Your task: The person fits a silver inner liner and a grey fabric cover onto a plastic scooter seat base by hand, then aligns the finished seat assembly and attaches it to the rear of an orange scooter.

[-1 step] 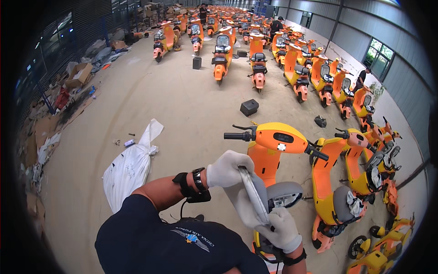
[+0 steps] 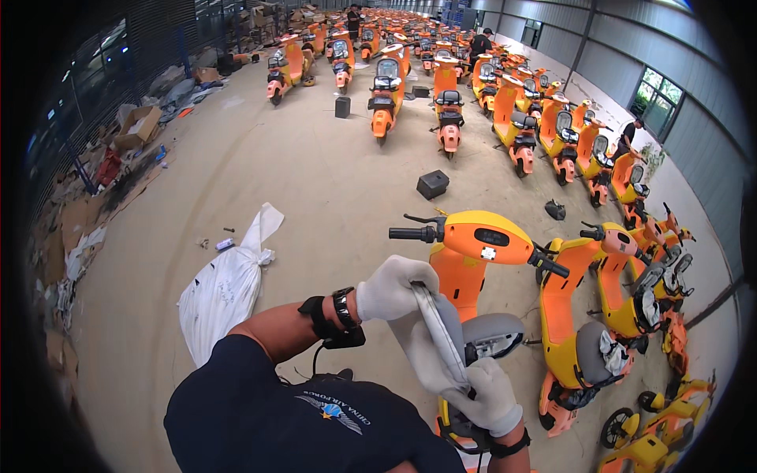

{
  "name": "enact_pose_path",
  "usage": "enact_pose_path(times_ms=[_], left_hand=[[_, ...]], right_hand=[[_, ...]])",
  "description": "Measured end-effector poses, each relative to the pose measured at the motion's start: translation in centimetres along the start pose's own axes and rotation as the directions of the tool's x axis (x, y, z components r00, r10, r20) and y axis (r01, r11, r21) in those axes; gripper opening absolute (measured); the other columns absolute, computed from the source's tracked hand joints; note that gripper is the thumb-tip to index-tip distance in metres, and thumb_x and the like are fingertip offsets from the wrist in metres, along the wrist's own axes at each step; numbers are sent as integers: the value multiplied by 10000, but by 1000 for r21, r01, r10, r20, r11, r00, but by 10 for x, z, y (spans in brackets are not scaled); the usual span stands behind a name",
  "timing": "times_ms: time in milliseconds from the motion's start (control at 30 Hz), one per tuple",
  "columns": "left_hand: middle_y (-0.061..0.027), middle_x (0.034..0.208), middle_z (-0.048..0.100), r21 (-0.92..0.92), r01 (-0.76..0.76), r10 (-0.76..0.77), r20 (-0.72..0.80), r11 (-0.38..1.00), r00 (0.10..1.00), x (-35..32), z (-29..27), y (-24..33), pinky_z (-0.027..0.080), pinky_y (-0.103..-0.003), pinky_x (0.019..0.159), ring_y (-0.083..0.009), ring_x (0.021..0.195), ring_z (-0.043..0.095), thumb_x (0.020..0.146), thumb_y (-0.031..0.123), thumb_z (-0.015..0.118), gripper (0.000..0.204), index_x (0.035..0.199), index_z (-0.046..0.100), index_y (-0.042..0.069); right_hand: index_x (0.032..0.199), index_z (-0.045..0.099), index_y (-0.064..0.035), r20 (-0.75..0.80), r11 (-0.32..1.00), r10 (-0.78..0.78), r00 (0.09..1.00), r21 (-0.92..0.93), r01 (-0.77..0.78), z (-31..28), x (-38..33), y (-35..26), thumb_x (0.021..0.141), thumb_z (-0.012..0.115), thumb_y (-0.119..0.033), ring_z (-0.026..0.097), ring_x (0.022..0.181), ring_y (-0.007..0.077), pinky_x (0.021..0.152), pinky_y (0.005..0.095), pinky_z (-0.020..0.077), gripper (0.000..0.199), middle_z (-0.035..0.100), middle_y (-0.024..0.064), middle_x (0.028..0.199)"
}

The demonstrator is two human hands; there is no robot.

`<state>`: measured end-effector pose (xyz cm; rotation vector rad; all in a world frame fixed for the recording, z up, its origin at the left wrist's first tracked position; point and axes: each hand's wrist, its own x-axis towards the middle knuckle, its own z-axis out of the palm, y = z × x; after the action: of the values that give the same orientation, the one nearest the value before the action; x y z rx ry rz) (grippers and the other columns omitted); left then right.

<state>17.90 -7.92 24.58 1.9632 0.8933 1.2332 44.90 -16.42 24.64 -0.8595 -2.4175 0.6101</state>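
Both of my hands wear white gloves and grip a soft grey seat cover [image 2: 422,351] with a pale, thick edge. Fingers of my left hand [image 2: 397,288] are closed around its upper end. Lower down and to the right, my right hand [image 2: 490,400] pinches the other end, so the cover stretches between them at a slant. Just beyond stands an orange and yellow scooter [image 2: 485,236] with black handlebar grips. A grey scooter seat [image 2: 495,329] shows behind the cover, its underside partly visible. My hands and the cover hide much of the scooter's lower body.
More scooters [image 2: 568,315] stand close on the right, and long rows fill the back. A white sack [image 2: 225,296] lies on the floor at left. A black box [image 2: 432,184] sits ahead. Cardboard and scraps [image 2: 138,126] line the left wall. Several people are farther off.
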Motion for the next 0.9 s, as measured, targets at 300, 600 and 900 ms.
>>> enact_pose_path(times_ms=[300, 600, 900], left_hand=[[-55, 769, 630, -238, -40, -45, -341, 970, 939, -7, 11, -14, 476, -263, 664, -110, 699, 562, 754, -92, 568, 134, 828, 611, 10], [-74, 778, 632, 72, -83, 106, -438, 994, 893, -5, 15, -37, 481, -278, 653, -140, 699, 579, 759, -104, 569, 150, 857, 577, 10], [-177, 744, 628, 101, 349, -342, -78, 932, 936, -54, 42, -40, 507, -356, 639, -290, 692, 646, 767, 156, 683, 252, 898, 545, -9]], right_hand=[[984, 569, -28, 134, 748, 211, 968, 615, -248, 27, -2, 11, 636, 885, -217, 491, 741, 132, 695, 281, 429, 507, 529, 21, 847], [1040, 591, -3, 195, 514, 477, 857, 728, -453, 43, 12, -9, 670, 768, -74, 590, 783, 116, 704, 272, 486, 416, 609, 27, 868], [796, 530, -77, -658, 898, 83, 748, -276, -342, 6, 6, 46, 705, 640, 30, 590, 585, 342, 541, 379, 471, 178, 569, 134, 673]])
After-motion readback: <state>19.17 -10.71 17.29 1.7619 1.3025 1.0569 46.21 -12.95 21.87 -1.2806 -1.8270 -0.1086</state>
